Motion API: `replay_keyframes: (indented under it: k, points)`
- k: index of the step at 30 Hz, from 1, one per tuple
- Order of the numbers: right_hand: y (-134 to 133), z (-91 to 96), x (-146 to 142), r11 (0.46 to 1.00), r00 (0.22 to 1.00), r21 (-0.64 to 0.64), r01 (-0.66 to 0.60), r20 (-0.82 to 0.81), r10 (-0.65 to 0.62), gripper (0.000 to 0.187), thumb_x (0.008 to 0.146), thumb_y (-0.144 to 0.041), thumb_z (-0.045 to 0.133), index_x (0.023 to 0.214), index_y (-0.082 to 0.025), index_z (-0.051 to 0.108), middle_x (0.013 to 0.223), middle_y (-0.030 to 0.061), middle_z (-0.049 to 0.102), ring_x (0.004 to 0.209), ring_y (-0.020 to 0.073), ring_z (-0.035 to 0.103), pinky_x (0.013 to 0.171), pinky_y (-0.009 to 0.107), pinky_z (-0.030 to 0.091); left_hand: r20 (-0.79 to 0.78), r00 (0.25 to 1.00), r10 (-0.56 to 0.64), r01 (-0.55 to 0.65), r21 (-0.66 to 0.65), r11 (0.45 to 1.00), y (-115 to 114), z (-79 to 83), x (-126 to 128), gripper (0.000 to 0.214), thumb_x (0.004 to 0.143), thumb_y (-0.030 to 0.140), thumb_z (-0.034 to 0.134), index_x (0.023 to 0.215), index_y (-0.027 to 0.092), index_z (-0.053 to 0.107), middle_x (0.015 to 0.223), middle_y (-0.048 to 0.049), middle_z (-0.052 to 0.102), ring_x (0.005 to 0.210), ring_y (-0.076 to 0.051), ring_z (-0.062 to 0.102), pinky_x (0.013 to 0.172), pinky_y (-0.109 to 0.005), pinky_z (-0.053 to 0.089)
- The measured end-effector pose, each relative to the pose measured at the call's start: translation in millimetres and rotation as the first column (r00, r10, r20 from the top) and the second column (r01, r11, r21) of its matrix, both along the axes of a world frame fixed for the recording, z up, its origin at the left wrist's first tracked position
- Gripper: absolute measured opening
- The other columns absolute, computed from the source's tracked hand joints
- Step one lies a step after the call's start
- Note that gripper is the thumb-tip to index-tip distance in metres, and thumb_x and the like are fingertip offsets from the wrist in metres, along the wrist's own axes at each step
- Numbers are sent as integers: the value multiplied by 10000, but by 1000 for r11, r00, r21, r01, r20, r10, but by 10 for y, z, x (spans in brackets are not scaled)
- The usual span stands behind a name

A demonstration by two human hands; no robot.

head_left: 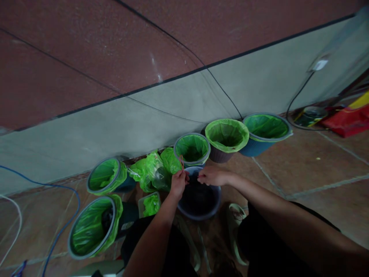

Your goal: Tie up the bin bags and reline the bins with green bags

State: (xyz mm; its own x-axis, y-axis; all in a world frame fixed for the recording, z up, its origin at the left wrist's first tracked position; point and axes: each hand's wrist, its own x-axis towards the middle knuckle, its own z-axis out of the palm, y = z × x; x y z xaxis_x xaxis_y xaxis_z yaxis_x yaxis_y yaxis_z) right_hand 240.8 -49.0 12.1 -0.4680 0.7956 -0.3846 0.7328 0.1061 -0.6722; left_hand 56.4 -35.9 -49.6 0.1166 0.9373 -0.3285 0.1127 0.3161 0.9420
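My left hand [178,184] is closed over the far left rim of a grey-blue round bin [212,214] with a dark inside. A thin red string loop [181,161] sticks up from its fingers. My right hand [215,176] reaches over the far right side of the same bin, fingers pinched together. What it pinches is too small and dark to make out. Just beyond my hands stands a bin with a grey rim and green liner [190,148]. Left of my left hand lie bunched green plastic bags [155,169].
Further right are a brown bin with a green liner [222,154] and a blue lined bin [255,148]. Two lined bins [99,171] lie tipped at left, near a small container [141,207] and blue hose [67,223]. A wall [138,127] rises behind; cables hang across it.
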Motion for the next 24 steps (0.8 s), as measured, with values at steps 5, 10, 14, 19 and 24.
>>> replay_keyframes:
  k: [5,10,14,19,24]
  points:
    - [-1,5,-122,1000,977,-12,13,-212,-16,334,938,-261,417,708,-146,631,652,10,637,542,86,504,536,194,350,-132,978,-159,165,35,986,-6,-13,12,293,855,393,502,713,164,619,525,49,480,478,-88,419,496,-222,359]
    - [-19,87,-164,992,995,127,25,-102,-11,306,922,-240,456,701,-150,649,693,28,660,628,113,541,582,217,337,-262,856,-444,490,143,860,-30,-88,18,256,851,291,486,711,159,655,671,-8,640,652,-134,565,661,-256,452]
    - [-22,139,-169,987,996,158,14,-86,0,301,924,-257,477,728,-155,680,719,32,675,663,128,568,604,227,350,-377,779,-502,591,171,789,-96,-104,51,165,801,250,567,846,158,697,865,-48,711,803,-180,622,749,-287,471]
    - [69,55,-93,930,950,200,309,-120,-290,308,952,-345,474,977,-147,708,946,77,724,831,167,647,715,239,444,-402,768,-499,571,76,817,-102,-42,76,332,916,339,431,836,153,694,633,-11,606,583,-137,534,627,-271,430]
    - [144,-57,37,841,893,327,432,-23,-449,405,940,-165,392,1281,-137,609,1298,126,633,1190,211,580,1009,290,408,-238,852,-467,493,63,868,-69,-46,67,393,920,426,428,834,149,691,591,9,538,549,-107,475,569,-234,392]
